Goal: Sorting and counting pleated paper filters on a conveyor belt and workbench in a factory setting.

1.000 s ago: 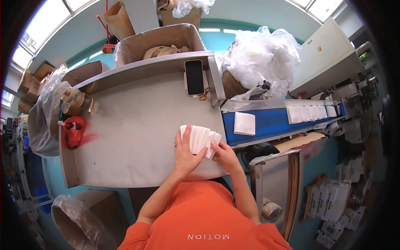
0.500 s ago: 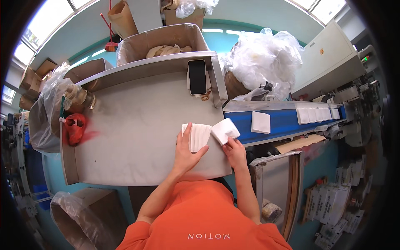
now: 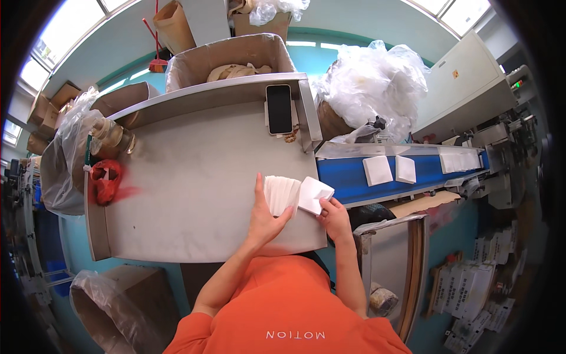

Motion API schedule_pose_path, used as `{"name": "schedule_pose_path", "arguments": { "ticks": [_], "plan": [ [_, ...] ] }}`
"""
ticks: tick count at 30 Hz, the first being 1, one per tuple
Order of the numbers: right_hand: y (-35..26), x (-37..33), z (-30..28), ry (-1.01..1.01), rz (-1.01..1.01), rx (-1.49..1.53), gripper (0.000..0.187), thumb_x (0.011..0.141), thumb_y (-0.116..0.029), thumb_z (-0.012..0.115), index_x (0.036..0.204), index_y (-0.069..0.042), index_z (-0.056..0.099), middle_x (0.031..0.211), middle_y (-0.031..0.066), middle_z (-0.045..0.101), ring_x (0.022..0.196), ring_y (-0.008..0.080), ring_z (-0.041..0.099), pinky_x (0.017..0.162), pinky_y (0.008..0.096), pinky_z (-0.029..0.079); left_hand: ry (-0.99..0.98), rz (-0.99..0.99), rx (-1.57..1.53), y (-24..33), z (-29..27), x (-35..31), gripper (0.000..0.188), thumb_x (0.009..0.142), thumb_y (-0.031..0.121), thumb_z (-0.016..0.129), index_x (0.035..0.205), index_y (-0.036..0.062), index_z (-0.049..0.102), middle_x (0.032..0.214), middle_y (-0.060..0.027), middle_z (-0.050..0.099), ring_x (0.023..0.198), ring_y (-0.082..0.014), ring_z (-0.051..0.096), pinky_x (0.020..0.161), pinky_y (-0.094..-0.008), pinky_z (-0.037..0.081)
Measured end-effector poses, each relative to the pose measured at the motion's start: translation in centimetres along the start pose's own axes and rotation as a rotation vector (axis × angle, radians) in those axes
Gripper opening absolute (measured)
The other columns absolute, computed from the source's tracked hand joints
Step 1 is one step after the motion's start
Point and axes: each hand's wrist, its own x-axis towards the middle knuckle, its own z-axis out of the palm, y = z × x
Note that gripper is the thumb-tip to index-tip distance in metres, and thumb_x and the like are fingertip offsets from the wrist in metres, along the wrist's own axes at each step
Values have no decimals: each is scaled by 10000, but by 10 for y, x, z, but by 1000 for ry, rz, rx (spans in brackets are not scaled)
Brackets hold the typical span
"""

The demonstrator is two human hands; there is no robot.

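— What sits at twelve o'clock?
— A black phone (image 3: 279, 108) on the grey table (image 3: 194, 177), a cardboard box (image 3: 227, 59) behind it.
— And nine o'clock?
— A red bag (image 3: 105, 179).

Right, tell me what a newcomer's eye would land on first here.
The two hands at the near edge of the grey steel table: the left hand steadies a fanned stack of white pads while the right hand holds a single white pad. To the right, a blue conveyor belt carries more white pads.
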Motion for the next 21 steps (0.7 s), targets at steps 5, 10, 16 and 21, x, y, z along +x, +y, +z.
{"name": "schedule_pose_path", "arguments": {
  "ticks": [5, 10, 16, 21],
  "plan": [
    [-13, 9, -5, 108, -310, 285, 349, 952, -266, 537, 1156, 12, 478, 963, 92, 609, 796, 144, 610, 694, 257, 518, -18, 24, 59, 7, 3, -2, 957, 777, 211, 708, 1466, 26, 69, 1314, -264, 448, 1151, -363, 526, 951, -396, 437],
    [13, -2, 22, -56, -321, -470, 446, 925, -389, 581, 1155, -8, 547, 973, 48, 621, 874, 101, 574, 745, 246, 466, -83, 77, 63, -14, 12, 3, 915, 799, 240, 700, 1449, -16, 110, 1295, -266, 468, 1143, -353, 536, 931, -382, 452],
    [17, -13, 28, -274, -72, -103, 288, 946, -274, 565, 1077, -20, 598, 876, 32, 624, 765, 73, 561, 655, 213, 458, -72, 57, 21, -2, 8, -4, 915, 780, 230, 725, 1437, -22, 140, 1334, -231, 420, 1192, -331, 493, 967, -379, 426],
    [15, -9, 11, -207, -87, -244, 328, 934, -323, 580, 1065, -23, 608, 844, 18, 620, 730, 60, 544, 620, 210, 436, -51, 46, 38, -8, 4, -2, 945, 734, 225, 767, 1421, -25, 167, 1332, -219, 418, 1208, -323, 478, 982, -389, 417]
  ]
}}
